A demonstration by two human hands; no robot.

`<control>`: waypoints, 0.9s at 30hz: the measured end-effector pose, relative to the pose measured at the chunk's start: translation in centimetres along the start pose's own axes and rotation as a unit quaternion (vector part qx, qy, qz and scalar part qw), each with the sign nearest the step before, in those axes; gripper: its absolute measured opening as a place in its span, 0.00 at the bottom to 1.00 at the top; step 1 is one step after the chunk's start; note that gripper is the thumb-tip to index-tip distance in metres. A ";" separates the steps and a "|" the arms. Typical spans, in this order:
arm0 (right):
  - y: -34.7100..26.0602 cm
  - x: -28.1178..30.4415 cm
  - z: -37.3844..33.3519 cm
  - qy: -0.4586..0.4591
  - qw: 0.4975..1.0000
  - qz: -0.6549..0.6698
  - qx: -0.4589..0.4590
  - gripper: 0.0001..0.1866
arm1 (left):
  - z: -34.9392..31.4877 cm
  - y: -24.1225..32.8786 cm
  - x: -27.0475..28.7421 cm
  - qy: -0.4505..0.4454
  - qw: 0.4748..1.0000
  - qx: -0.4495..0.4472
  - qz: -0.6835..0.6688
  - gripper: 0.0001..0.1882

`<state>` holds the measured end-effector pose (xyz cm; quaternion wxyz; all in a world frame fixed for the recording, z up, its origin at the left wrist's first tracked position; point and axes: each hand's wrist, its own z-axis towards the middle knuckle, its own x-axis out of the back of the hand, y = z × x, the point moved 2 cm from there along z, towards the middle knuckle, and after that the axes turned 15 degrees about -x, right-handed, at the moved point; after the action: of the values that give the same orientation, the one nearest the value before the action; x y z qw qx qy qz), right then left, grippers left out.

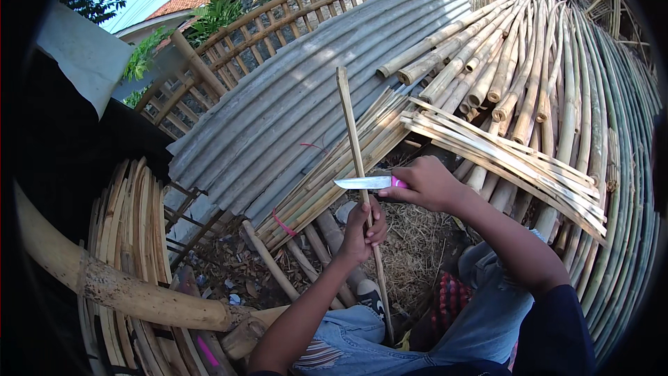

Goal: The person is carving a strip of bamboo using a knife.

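My left hand is closed round a long bamboo strip, which stands nearly upright in front of me, leaning a little left at its top. Its lower end reaches down between my legs. Just above that grip, the bright blade of a knife crosses the strip, tip pointing left. The knife's pink handle is in my right hand, with the fingers wrapped round it. How deep the edge sits in the bamboo cannot be made out.
Split bamboo strips lie bundled ahead, and more rest across a big pile of bamboo poles at right. Another bundle stands left, by a thick bamboo pole. Corrugated sheets lean against a bamboo fence.
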<state>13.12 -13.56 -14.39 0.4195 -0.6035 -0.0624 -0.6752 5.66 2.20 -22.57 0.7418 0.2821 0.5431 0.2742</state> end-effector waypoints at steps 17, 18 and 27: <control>-0.2 1.5 2.1 0.043 0.998 0.034 -0.007 0.30 | -0.1 0.1 -0.4 0.002 0.999 -0.004 0.054 0.24; -0.7 0.8 1.5 0.026 0.996 -0.041 0.074 0.30 | -0.2 -0.1 -0.4 0.000 0.999 -0.005 0.053 0.24; -0.6 1.5 2.0 0.067 0.996 -0.054 0.039 0.30 | 0.2 -0.6 -0.2 0.023 0.997 -0.006 0.071 0.25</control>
<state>14.37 -12.72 -12.33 0.4090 -0.5362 -0.0928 -0.7325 5.83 1.64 -22.83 0.7098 0.3090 0.5368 0.3356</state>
